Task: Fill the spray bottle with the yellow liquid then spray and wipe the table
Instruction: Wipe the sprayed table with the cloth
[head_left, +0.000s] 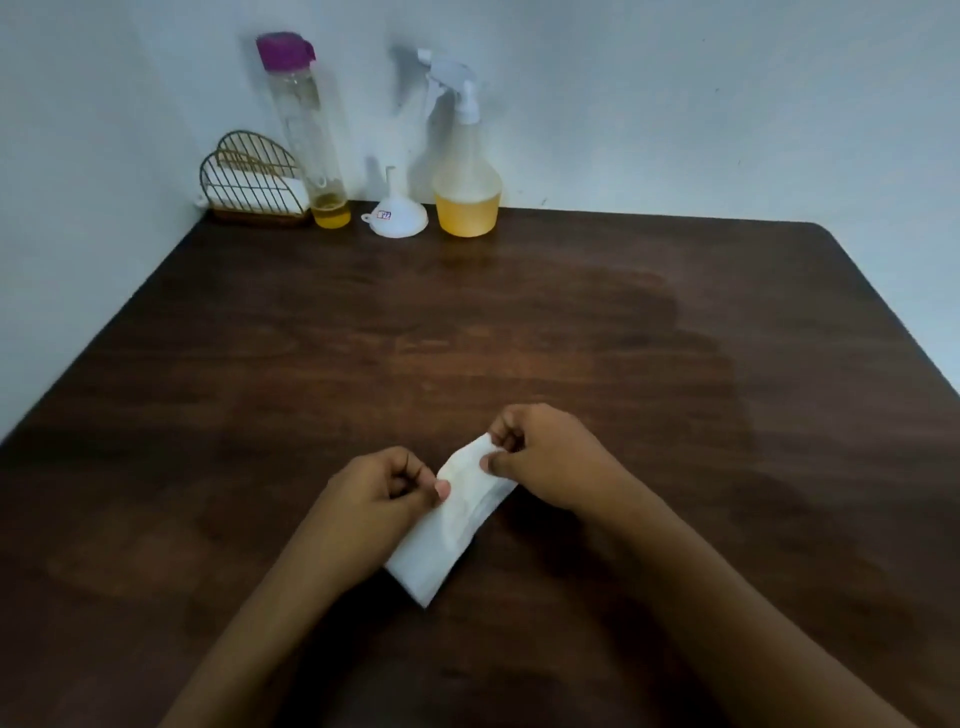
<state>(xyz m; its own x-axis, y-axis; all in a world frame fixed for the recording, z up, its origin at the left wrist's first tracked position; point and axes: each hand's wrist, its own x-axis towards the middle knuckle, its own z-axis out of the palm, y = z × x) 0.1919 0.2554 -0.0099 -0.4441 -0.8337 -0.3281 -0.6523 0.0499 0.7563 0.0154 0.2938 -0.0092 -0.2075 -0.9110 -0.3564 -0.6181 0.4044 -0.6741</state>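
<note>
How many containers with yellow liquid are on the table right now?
2. The tall purple-capped bottle stands at the back left beside the wire holder, nearly empty; the spray bottle stands right of the white funnel. None appears hidden.

At the back of the surface, against the wall, stand in a row from left to right: rack, bottle, funnel, sprayer. Near the front edge lies a tissue (between the left hand and right hand).
</note>
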